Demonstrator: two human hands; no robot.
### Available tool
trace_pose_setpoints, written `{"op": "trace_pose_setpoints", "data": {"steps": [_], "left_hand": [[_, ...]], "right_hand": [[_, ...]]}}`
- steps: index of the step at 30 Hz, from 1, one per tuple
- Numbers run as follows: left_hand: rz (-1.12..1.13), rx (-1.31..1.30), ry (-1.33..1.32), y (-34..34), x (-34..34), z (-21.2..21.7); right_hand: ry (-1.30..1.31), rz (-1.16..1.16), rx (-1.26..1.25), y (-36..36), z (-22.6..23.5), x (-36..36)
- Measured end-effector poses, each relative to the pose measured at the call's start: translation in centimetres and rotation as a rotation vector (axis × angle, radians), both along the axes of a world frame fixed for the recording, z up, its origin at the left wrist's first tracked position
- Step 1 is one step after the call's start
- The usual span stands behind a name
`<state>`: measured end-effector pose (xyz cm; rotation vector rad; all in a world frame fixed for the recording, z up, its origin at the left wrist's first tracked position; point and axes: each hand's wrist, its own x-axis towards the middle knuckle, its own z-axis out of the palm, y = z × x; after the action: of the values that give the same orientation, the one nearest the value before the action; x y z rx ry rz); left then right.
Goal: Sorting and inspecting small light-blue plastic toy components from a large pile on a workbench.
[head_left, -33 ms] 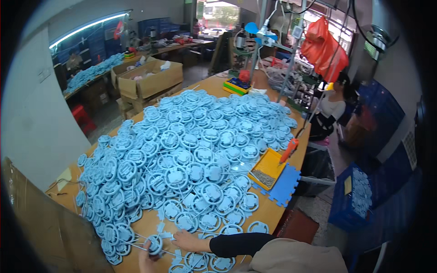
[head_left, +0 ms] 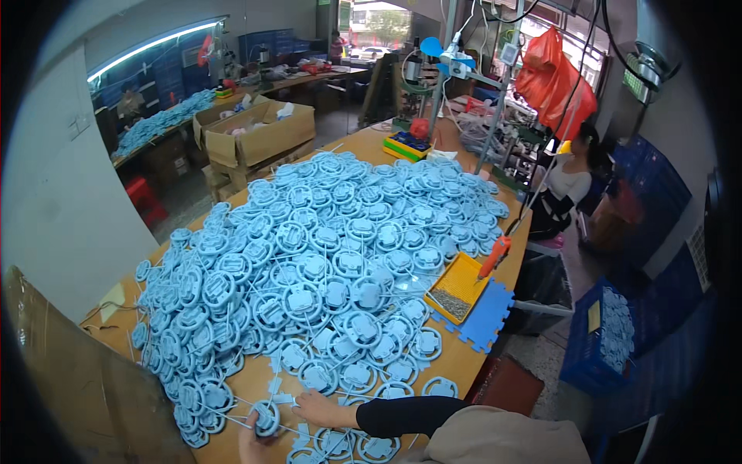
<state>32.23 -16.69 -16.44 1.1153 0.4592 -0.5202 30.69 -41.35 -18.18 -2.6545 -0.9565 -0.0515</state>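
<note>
Blue plastic wheels are lying heaped across the wooden worktop in the head view. At the near edge, the left hand is grasping one wheel, while the right hand is resting flat and released just beside it. Sorting or trimming this piece seems to be underway; a steady grip on the rim looks needed. A yellow tray is sitting near an orange tool.
</note>
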Motion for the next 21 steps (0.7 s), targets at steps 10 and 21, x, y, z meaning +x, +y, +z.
{"op": "trace_pose_setpoints", "data": {"steps": [10, 21], "left_hand": [[0.383, -0.455, -0.088, -7.6, -6.8, 2.2], [0.399, -0.321, -0.268, -18.9, -7.3, 7.4]], "right_hand": [[0.435, -0.361, 0.653, -6.6, 3.9, 1.4], [1.052, -0.6, 1.278, -9.9, 9.0, -3.1]]}}
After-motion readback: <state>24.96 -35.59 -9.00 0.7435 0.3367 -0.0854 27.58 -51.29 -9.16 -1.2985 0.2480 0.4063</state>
